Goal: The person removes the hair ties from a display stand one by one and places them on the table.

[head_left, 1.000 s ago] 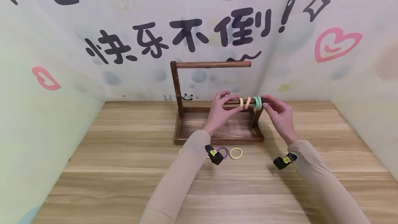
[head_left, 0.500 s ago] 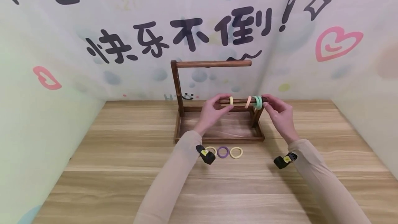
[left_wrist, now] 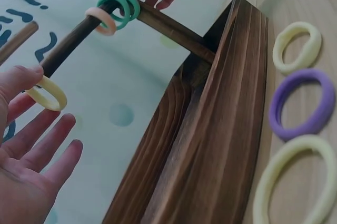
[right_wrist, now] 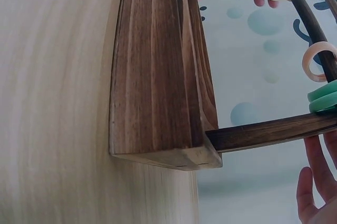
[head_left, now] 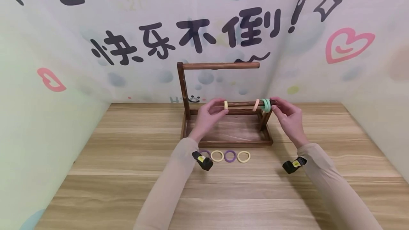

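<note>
At the free left end of the lower bar (head_left: pixel 241 104) of a dark wooden rack (head_left: pixel 236 144), my left hand (head_left: pixel 206 119) pinches a pale yellow hair tie (left_wrist: pixel 48 95) between thumb and index finger; its other fingers are spread. Whether the tie still encircles the bar tip is hard to tell. Farther right on that bar hang a peach hair tie (head_left: pixel 256 105) and two mint green ones (head_left: pixel 266 105), close to the post. My right hand (head_left: pixel 290 119) holds the rack where bar and post meet, thumb in front and fingers partly hidden behind.
A row of yellow and purple hair ties (head_left: pixel 230 156) lies on the wooden table (head_left: pixel 243 187) before the rack's tray base. My left wrist camera partly covers the leftmost. Above the lower bar, the rack's upper bar (head_left: pixel 220 66) reaches right from a tall left post. A printed cloth (head_left: pixel 153 81) hangs behind.
My left hand has slid the yellow hair tie leftward along the lower bar to its free end, away from the peach one. My right hand stays at the post.
</note>
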Motion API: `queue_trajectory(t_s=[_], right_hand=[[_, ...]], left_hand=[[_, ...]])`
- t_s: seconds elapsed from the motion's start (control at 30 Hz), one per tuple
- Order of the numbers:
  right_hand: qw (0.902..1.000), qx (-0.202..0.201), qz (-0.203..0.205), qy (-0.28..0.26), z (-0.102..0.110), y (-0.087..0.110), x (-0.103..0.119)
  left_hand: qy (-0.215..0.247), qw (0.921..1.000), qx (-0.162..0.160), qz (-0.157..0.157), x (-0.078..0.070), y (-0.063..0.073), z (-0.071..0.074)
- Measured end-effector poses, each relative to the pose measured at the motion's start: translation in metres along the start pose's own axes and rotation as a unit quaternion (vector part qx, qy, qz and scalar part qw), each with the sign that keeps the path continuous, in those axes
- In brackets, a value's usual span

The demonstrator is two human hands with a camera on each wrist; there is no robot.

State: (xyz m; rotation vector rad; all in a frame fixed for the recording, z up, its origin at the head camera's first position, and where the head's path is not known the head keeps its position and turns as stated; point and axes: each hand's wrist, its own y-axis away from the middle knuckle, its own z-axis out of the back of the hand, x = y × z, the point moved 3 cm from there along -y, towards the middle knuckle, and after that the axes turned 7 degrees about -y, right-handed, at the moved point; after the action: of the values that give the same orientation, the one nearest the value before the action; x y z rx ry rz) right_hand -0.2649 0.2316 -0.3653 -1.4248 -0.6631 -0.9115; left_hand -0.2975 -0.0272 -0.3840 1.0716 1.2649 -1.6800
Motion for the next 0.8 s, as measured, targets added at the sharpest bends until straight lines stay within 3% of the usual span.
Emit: queue_trajectory(t_s=[0.17, 0.27, 0.43, 0.6, 0.8], right_hand=[[1.0000, 0.001, -0.002, 0.002, 0.001, 0.000, -0.002], [1.0000, 0.000, -0.001, 0.001, 0.001, 0.000, -0.003], [1.0000, 0.000, -0.002, 0.000, 0.000, 0.000, -0.003], [1.0000, 0.001, -0.006, -0.003, 0.000, 0.000, -0.001], [0.9999, 0.001, -0.008, -0.007, 0.000, -0.001, -0.002]], left_hand=[[-0.014, 0.9994, -0.016, 0.026, 0.006, 0.007, 0.007], [-0.022, 0.9988, -0.027, 0.035, 0.021, 0.009, 0.009], [-0.020, 0.9984, -0.027, 0.046, 0.027, 0.018, 0.010], [-0.017, 0.9987, -0.004, 0.048, 0.025, 0.027, 0.004], [-0.044, 0.9976, 0.030, 0.044, 0.036, 0.031, -0.007]])
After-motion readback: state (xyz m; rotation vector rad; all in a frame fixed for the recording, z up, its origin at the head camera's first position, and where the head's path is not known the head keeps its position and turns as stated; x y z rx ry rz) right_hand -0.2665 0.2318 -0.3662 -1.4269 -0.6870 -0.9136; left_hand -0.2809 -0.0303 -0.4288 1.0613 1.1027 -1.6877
